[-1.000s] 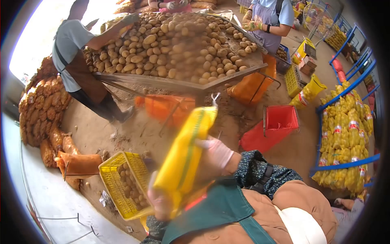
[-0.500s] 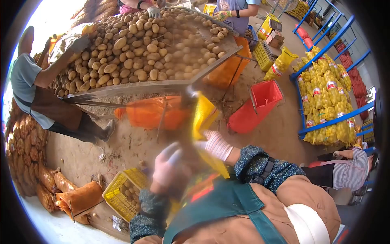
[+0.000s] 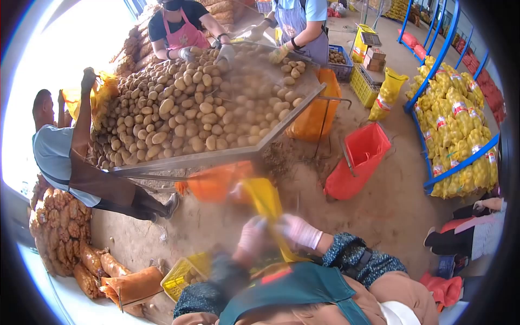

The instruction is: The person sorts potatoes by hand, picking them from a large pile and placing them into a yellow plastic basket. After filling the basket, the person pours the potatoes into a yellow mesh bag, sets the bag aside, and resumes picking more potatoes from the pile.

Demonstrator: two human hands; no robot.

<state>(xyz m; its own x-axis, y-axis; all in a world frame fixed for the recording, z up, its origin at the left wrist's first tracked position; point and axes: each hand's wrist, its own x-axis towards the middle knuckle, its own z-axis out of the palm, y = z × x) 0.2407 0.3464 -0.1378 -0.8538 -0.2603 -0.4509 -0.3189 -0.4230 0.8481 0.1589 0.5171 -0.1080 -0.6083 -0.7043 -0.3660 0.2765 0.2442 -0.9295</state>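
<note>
A long yellow bag (image 3: 262,197) hangs in front of me, its upper part blurred and leaning left. My right hand (image 3: 299,230), in a pale striped glove, is closed on the bag's right side. From the left, my left hand (image 3: 252,235), gloved and somewhat smeared by motion, is pinched at the bag's other edge, its fingertips close to the right hand. The lower end of the bag drops toward my green apron (image 3: 292,292). Beyond the bag stands a metal-edged sorting table (image 3: 200,161) heaped with potatoes (image 3: 184,108).
Orange bags (image 3: 311,116) hang from the table's edge. A red bag on a stand (image 3: 352,168) is right, a yellow crate (image 3: 184,276) lower left. Filled yellow sacks (image 3: 460,124) fill a blue rack (image 3: 428,184). Co-workers stand around the table; one at left (image 3: 65,157) lifts a yellow bag.
My left hand has come in from apart to the bag beside my right hand. The view has shifted. The co-worker at left has raised an arm with a bag.
</note>
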